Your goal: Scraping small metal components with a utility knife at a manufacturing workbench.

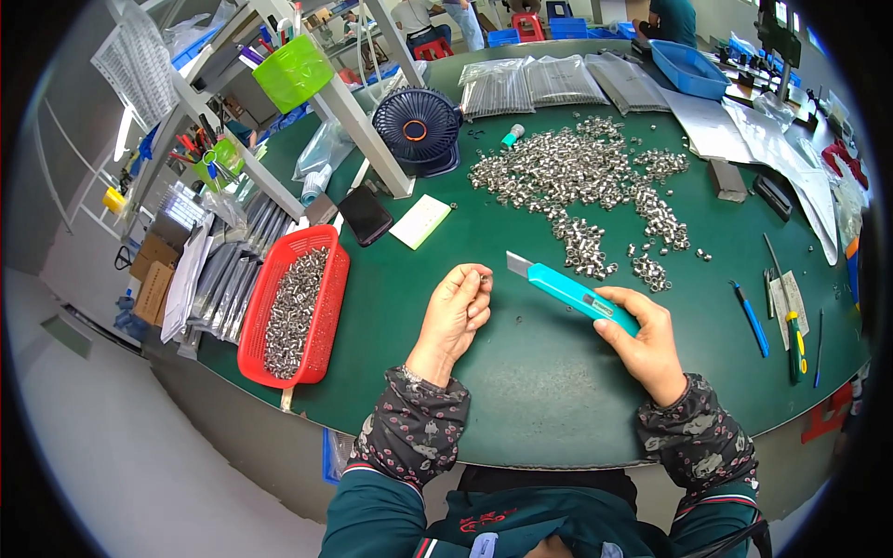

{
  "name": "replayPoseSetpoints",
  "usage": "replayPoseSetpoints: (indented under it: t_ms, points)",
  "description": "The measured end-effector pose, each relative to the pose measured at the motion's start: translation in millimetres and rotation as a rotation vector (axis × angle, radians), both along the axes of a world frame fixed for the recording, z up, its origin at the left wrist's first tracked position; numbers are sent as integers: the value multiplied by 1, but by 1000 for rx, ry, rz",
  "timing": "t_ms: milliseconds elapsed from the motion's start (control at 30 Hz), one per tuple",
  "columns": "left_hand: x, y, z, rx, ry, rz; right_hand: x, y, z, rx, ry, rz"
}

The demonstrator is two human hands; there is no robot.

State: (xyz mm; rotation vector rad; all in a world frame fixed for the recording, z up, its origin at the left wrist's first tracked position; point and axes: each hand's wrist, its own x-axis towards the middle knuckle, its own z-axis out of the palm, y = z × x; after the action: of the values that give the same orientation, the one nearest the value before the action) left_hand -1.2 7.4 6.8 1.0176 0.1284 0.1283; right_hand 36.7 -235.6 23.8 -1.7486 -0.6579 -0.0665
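My right hand (640,337) grips a teal utility knife (579,296), its blade extended and pointing up and left toward my other hand. My left hand (454,312) is closed in a pinch, thumb against forefinger, with a small metal ring (486,278) partly showing at the fingertips. The blade tip is a short way right of that ring, not touching it. Beyond both hands, a large heap of small silvery metal rings (567,167) spreads over the green table (521,391). A red plastic basket (337,321) to my left holds many more such metal pieces.
A black fan (416,130) and a shelf post (367,139) stand at the back left, near a dark phone-like device (366,216) and a notepad (421,221). Bagged metal rods (563,82) and a blue tray (688,70) lie far back. A yellow-green screwdriver (796,346) and blue-handled tool (750,321) lie right.
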Motion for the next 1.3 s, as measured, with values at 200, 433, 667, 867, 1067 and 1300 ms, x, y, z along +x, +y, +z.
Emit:
replayPoseSetpoints:
  t_ms: [200,433,667,867,1067,1300]
  points:
    - [0,5,-4,-152,-5,-57,0,1,-2,-13,7,23]
    - [0,2,2,-182,43,-44,-1,1,0,-46,21,37]
    - [-1,3,-2,-168,41,-43,-2,1,1,-88,42,60]
    - [-3,1,0,-63,59,-25,-3,2,2,-103,57,120]
    - [-1,-4,1,103,78,-40,0,-2,3,-74,82,122]
    - [16,-17,20,-11,165,-41,12,-12,8,320,135,-150]
